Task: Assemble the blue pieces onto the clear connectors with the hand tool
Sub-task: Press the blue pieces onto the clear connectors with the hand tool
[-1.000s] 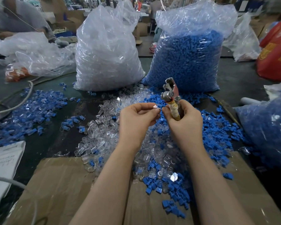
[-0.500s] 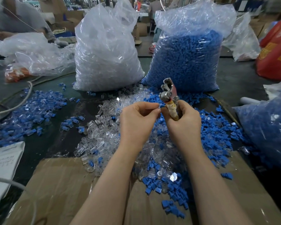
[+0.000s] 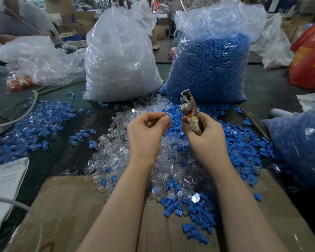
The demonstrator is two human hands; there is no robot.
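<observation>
Bag of blue pieces [image 3: 209, 70] upright; loose clear connectors [image 3: 113, 153] heaped just before it. Above heap: right hand [image 3: 204, 137] gripping hand tool [image 3: 188, 110], head up; left hand [image 3: 147, 135] pinching small part [image 3: 166, 116], possibly clear-and-blue.

We see a dark bench [image 3: 49, 160] carrying a flattened cardboard sheet [image 3: 65, 211] at 6 o'clock. A heap of clear connectors [image 3: 109, 157] lies at the centre, mixed with loose blue pieces [image 3: 244, 142] spreading toward 3 o'clock. At 9 o'clock lies a scatter of assembled blue-and-clear parts [image 3: 36, 122]. At 12 o'clock stand a bag of clear connectors [image 3: 120, 57] and a bag of blue pieces [image 3: 211, 66], side by side. A white paper [image 3: 2, 180] lies at 8 o'clock.
</observation>
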